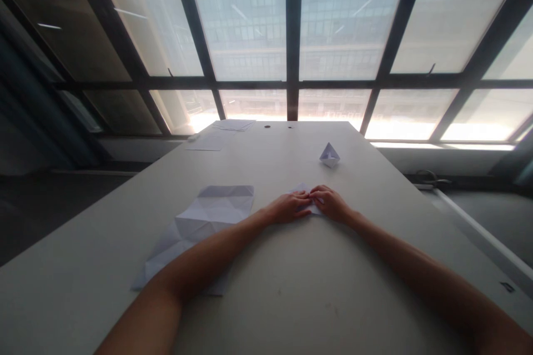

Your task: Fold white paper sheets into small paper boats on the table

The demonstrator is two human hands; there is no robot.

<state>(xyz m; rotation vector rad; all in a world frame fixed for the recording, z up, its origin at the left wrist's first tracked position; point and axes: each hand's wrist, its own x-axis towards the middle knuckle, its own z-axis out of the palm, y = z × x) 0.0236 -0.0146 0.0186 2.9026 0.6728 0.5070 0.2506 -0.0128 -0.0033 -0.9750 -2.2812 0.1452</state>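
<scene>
Several dark-framed windows (250,28) stand beyond a white table (287,272). On it, right of a creased sheet (227,205), lies the small folded paper (315,209), one corner pointing windowward, its long axis hidden. The hands meet over it: left hand (290,207) flat, right hand (332,203) curled, possibly pinching; I cannot tell

Your white table (300,277) carries a creased sheet (210,211), flat papers (208,142) farther back, a boat-shaped paper (330,156) and, nearer you, a partly hidden piece of paper (315,210).
</scene>
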